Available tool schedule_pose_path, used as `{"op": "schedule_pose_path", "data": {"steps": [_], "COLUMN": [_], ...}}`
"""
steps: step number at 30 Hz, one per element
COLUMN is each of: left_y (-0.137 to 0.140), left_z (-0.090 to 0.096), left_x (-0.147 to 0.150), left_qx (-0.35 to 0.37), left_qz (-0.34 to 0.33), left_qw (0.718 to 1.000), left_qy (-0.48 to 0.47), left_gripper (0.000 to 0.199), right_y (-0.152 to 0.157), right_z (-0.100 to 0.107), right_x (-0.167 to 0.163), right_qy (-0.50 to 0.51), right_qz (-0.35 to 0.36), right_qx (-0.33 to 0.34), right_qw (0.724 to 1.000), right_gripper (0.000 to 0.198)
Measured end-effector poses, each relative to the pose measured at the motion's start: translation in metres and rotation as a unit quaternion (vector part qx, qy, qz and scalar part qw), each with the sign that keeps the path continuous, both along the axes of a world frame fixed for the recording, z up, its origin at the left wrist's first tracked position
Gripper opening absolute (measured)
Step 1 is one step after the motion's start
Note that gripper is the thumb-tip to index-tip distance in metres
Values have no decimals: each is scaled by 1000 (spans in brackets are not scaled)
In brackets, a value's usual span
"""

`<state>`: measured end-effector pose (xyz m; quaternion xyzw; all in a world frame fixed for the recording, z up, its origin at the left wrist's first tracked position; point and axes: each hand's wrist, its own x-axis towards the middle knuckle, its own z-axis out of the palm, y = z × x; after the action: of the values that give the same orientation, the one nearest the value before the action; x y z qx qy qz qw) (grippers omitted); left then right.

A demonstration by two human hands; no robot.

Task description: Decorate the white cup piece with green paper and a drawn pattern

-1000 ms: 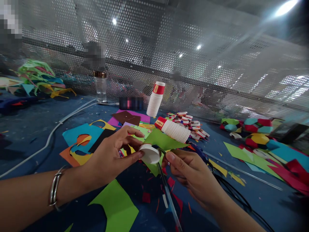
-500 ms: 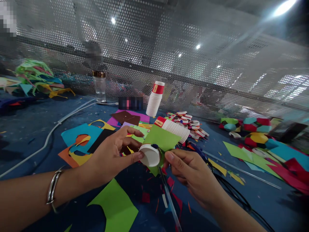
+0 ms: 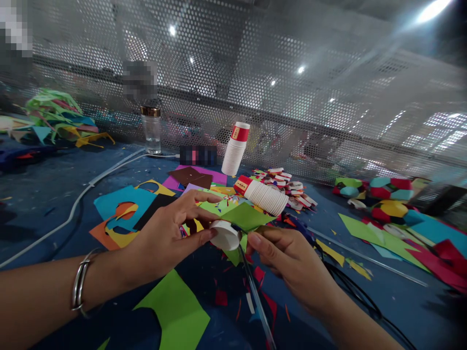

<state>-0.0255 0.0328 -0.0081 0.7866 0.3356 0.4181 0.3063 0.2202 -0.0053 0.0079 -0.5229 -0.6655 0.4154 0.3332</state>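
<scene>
In the middle, my left hand (image 3: pixel 182 221) pinches the edge of a small white round paper cup piece (image 3: pixel 225 236) between thumb and fingers. Its round face is tilted. Behind and beside it lies a sheet of green paper (image 3: pixel 248 216), whose near edge is gripped by the thumb and fingers of my right hand (image 3: pixel 275 248). The cup piece sits against or close to this sheet; the exact contact is hidden. A clear rod (image 3: pixel 257 299) runs from just below the cup piece toward me. Something small and dark shows between cup piece and paper, too hidden to name.
Stacked paper cups (image 3: pixel 234 150) stand behind, another stack (image 3: pixel 266 196) lies on its side. Cut cup pieces (image 3: pixel 297 189) are heaped nearby. A cut green sheet (image 3: pixel 178 313), paper scraps, a bottle (image 3: pixel 151 133), a white cable (image 3: pixel 75 206) and black cables (image 3: pixel 353 291) surround my hands.
The cup piece has tipped, so its round face looks flatter. The green paper has tilted down and appears narrower. Both hands keep their grip almost in place.
</scene>
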Motion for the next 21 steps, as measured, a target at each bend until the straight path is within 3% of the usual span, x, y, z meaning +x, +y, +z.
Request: {"op": "schedule_pose_path", "data": {"steps": [5, 13, 21], "left_y": [0, -3, -1], "left_z": [1, 4, 0], "left_x": [0, 3, 1], "left_qx": [13, -58, -33], "left_qz": [-2, -12, -8], "left_qw": [1000, 998, 999], "left_qy": [-3, -12, 7], "left_gripper": [19, 16, 15], "right_y": [-1, -1, 0], "right_z": [0, 1, 1], "right_x": [0, -2, 0], "right_qy": [-2, -2, -11], "right_qz": [-4, -2, -1], "right_qx": [-3, 1, 9], "right_qw": [1000, 1000, 1000], "right_gripper": [49, 47, 48]}}
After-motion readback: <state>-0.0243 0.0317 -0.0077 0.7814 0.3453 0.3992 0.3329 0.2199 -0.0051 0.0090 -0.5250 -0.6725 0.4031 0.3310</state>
